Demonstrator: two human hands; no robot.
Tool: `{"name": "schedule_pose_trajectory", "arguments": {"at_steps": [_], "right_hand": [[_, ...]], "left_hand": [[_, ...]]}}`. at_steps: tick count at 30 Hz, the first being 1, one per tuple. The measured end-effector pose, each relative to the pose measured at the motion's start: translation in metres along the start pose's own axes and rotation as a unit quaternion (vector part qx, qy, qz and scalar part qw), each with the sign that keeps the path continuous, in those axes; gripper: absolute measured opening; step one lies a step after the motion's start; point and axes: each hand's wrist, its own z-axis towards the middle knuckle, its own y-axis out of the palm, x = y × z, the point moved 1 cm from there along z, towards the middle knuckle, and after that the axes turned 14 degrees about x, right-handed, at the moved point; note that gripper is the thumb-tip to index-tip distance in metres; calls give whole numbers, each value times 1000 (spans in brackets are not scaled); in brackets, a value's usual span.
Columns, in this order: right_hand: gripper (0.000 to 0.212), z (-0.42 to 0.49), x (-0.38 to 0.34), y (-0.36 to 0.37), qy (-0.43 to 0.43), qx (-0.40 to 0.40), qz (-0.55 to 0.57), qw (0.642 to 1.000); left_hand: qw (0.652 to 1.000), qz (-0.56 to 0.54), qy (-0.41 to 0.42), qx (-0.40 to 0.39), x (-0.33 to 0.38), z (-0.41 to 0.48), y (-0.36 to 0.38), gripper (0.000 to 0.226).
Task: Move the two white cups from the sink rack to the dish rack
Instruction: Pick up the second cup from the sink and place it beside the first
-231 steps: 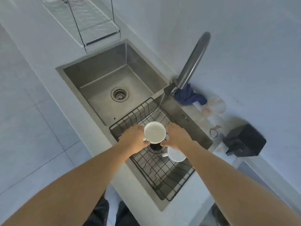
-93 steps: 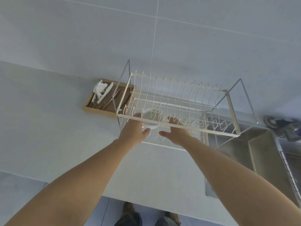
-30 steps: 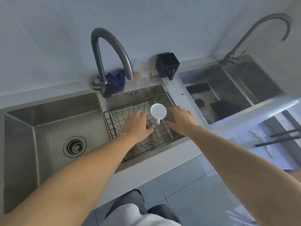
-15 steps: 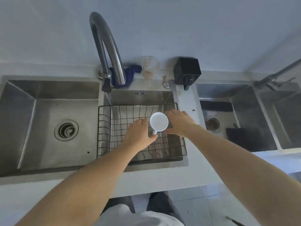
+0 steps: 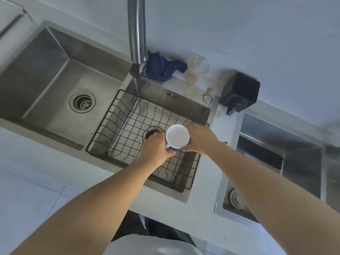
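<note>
One white cup (image 5: 177, 136) is upright, mouth up, above the right part of the black wire sink rack (image 5: 117, 126). My left hand (image 5: 156, 150) wraps its near-left side and handle. My right hand (image 5: 200, 139) presses against its right side. Both hands hold the cup between them, and it appears lifted a little off the wires. The rack sits in the smaller basin and holds nothing else that I can see. The dish rack and the other white cup are out of view.
A tall steel faucet (image 5: 137, 32) rises behind the rack, with a blue cloth (image 5: 161, 68) at its base. A large basin with a drain (image 5: 82, 102) lies to the left. A black box (image 5: 240, 92) and a clear cup (image 5: 197, 68) stand at the back right. Another sink (image 5: 276, 162) is at the right.
Both hands have closed in on the cup and it sits higher between them than half a second ago. The head has tilted, so the sink now runs diagonally across the view.
</note>
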Motion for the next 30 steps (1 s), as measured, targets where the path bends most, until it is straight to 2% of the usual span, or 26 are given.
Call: {"name": "schedule_pose_trajectory", "arguments": {"at_steps": [8, 17, 23, 30], "right_hand": [[82, 7, 10, 4, -18, -9, 21, 1000], [76, 3, 12, 5, -16, -9, 37, 999], [74, 2, -4, -19, -45, -1, 47, 998], [71, 22, -56, -64, -126, 13, 47, 991]], "left_hand": [[998, -50, -37, 24, 9, 0, 6, 62], [996, -68, -62, 11, 8, -5, 1, 65], [994, -79, -65, 26, 11, -11, -30, 65], [990, -70, -91, 78, 1, -20, -95, 70]]}}
